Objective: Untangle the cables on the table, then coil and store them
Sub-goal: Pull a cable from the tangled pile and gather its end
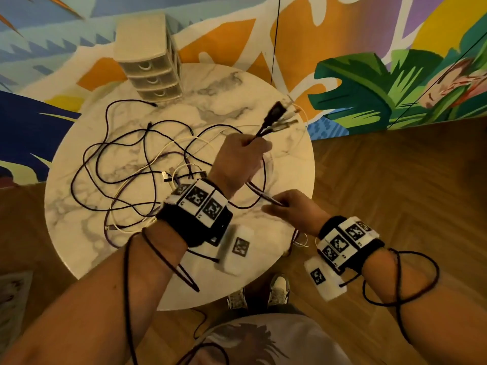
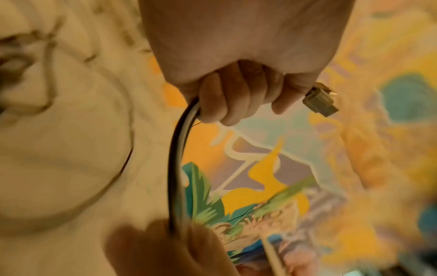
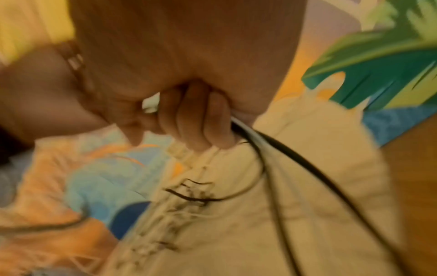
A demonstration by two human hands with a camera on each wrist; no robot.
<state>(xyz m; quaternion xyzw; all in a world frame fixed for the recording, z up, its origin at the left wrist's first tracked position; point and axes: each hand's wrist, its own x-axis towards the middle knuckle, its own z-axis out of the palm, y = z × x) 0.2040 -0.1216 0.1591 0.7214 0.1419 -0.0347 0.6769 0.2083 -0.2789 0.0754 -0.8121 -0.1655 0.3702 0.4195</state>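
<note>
A tangle of dark and white cables [image 1: 137, 164] sprawls over the round marble table [image 1: 79, 233]. My left hand [image 1: 241, 156] is raised above the table's right half and grips a bundle of cables [image 2: 176, 164] near their plug ends [image 1: 279, 114], which fan out past my fist; one plug [image 2: 320, 101] shows beside my fingers [image 2: 222, 100]. My right hand [image 1: 292, 206] is lower, near the table's right edge, and grips the same bundle [image 3: 283, 147] further down, fingers [image 3: 201, 121] curled round it. Loose lengths trail from it to the table.
A small beige three-drawer organiser [image 1: 150, 61] stands at the table's far edge. A painted mural wall lies beyond, wooden floor [image 1: 395, 180] to the right. Dark sensor cords loop round both forearms. My feet [image 1: 263, 293] stand near the table's front edge.
</note>
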